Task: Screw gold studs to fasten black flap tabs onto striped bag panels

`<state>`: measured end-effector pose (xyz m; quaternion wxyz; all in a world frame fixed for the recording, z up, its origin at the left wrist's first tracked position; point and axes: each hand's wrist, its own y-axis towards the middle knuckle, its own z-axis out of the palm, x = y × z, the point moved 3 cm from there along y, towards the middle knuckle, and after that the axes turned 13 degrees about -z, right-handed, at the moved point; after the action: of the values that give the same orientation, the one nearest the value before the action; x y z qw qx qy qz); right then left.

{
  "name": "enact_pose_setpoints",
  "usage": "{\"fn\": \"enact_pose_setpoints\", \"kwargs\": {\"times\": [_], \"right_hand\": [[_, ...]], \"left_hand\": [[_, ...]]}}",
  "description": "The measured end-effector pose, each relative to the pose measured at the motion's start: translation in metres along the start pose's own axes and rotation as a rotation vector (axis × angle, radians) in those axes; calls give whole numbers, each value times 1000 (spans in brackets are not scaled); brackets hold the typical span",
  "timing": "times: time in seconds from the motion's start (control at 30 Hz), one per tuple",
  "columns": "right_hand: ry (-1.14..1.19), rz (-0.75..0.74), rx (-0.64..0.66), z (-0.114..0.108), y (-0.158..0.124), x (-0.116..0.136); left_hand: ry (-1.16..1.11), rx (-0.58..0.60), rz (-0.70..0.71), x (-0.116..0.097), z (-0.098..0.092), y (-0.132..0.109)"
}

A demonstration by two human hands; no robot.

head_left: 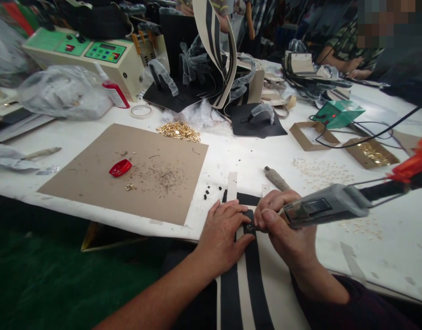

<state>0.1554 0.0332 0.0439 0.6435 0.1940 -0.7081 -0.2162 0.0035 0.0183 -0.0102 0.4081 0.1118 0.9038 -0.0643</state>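
My left hand (224, 236) lies flat with its fingers apart on a beige panel with black stripes (243, 293), at the table's front edge. Beside its fingertips is a black tab (249, 221) with a small round metal fitting. My right hand (293, 233) is closed around the front of a grey electric screwdriver (330, 206), which lies nearly level. Its tip points left at the fitting, but my fingers partly hide where it meets it. Just behind my right hand lies a tool handle wrapped in tape (276, 178).
On the left are a brown board (94, 160) with a red piece (120, 168) and a heap of gold fittings (179, 131). Black panels with wrapped handles (259, 121) stand behind. Cables run from a green box (338, 113). Other people (355, 55) work across the table.
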Motion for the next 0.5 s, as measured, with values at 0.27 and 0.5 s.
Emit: {"fn": "enact_pose_setpoints", "kwargs": {"times": [0.27,0.5], "right_hand": [[77,-1,110,4,5,5],[-28,-183,168,19,8,2]], "left_hand": [[-22,7,-22,-1,-1,1],[42,41,14,20,9,4]]}}
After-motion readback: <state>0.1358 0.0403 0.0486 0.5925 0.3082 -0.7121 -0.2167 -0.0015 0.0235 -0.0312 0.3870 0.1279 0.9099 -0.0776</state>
